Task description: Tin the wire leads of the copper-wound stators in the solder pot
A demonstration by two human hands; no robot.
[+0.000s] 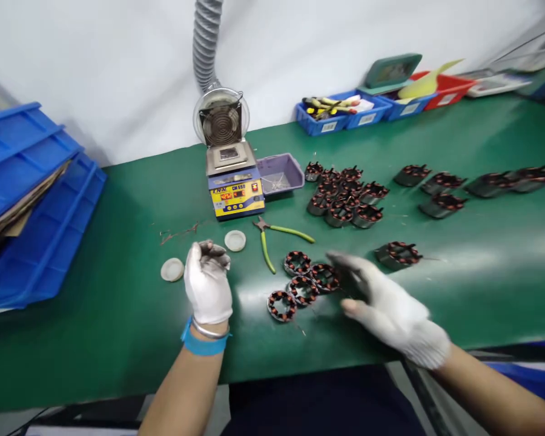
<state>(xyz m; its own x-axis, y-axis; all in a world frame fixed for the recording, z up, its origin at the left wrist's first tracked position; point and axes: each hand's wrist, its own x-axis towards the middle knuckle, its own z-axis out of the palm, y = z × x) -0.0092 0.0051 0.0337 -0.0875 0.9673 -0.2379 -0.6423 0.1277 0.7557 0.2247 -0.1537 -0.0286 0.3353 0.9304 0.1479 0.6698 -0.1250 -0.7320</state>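
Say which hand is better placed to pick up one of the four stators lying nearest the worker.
Right, probably. The right hand is open and already reaching over the near stators; the left hand is curled up, off to their left.

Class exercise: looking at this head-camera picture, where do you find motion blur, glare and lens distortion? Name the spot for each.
Head view: the right hand is smeared by motion blur over the wound coils, while the left hand is fairly sharp; soft glare streaks the green mat at right; the far coils stretch and blur toward the edge, and the bench edge bows, a wide-angle effect.
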